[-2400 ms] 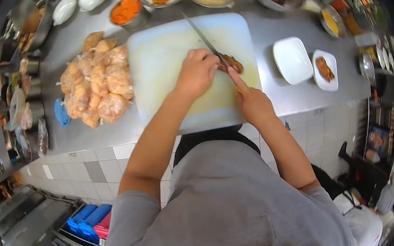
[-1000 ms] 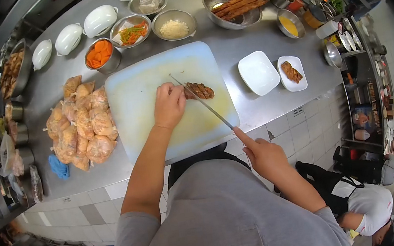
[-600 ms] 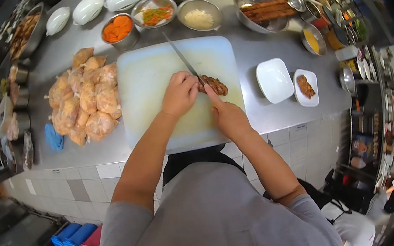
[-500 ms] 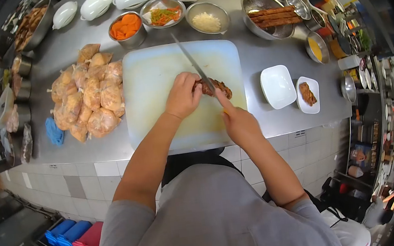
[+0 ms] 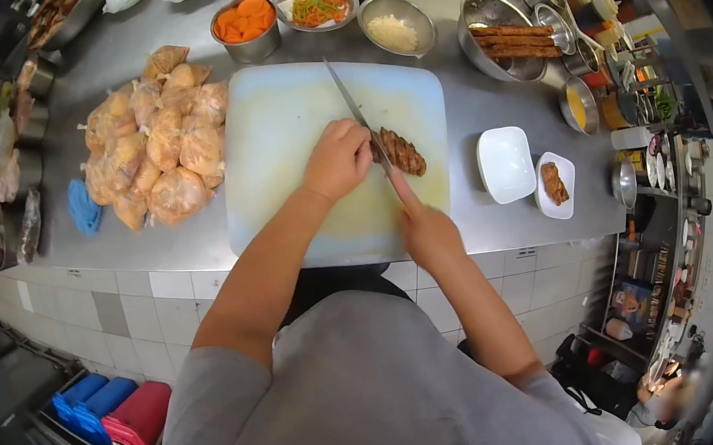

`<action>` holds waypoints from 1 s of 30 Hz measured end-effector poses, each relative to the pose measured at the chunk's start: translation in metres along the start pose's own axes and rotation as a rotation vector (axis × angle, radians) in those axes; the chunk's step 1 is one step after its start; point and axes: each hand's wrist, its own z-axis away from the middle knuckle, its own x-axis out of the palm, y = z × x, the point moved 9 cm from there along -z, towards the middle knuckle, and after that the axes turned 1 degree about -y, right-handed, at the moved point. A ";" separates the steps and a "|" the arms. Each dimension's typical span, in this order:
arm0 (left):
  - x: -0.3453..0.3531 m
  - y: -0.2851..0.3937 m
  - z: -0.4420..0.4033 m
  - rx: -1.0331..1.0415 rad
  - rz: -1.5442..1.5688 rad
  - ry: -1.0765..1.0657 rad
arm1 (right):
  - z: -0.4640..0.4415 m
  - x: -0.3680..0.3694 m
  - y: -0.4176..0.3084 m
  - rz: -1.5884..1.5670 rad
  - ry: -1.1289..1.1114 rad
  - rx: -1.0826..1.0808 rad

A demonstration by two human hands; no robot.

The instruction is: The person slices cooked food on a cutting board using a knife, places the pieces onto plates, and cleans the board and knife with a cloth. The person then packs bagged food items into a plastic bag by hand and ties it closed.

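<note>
A knife (image 5: 351,99) is in my right hand (image 5: 431,235), which is closed round its handle with a finger stretched along the blade. The blade slants up and left over the white cutting board (image 5: 273,126), at the left end of a browned, sliced piece of meat (image 5: 404,153). My left hand (image 5: 338,159) is closed, its bent fingers beside the blade at the meat's left end; whatever part of the meat they cover is hidden. To the right are an empty white dish (image 5: 505,165) and a smaller dish (image 5: 567,198) with a browned piece (image 5: 554,183).
Bagged portions of raw meat (image 5: 160,149) and a blue cloth (image 5: 84,205) lie left of the board. Behind it stand bowls of carrot slices (image 5: 243,19), cut vegetables (image 5: 318,9) and chopped white pieces (image 5: 392,33). A metal bowl (image 5: 489,68) holds long browned strips.
The knife has moved from within the meat to its left end, and the cut slices now show more clearly. My left hand stays close to the blade. The camera view has shifted.
</note>
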 end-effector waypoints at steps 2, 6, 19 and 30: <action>-0.003 0.000 -0.001 -0.013 0.006 -0.019 | -0.018 -0.012 -0.012 -0.073 0.133 -0.113; -0.009 0.000 0.002 -0.101 0.140 0.011 | 0.032 -0.051 -0.010 0.051 0.065 -0.042; -0.010 0.015 -0.003 0.074 -0.004 0.052 | 0.147 -0.063 0.012 0.151 -0.067 -0.004; 0.000 -0.008 0.001 -0.134 0.072 -0.032 | -0.021 -0.031 -0.028 -0.151 0.110 -0.094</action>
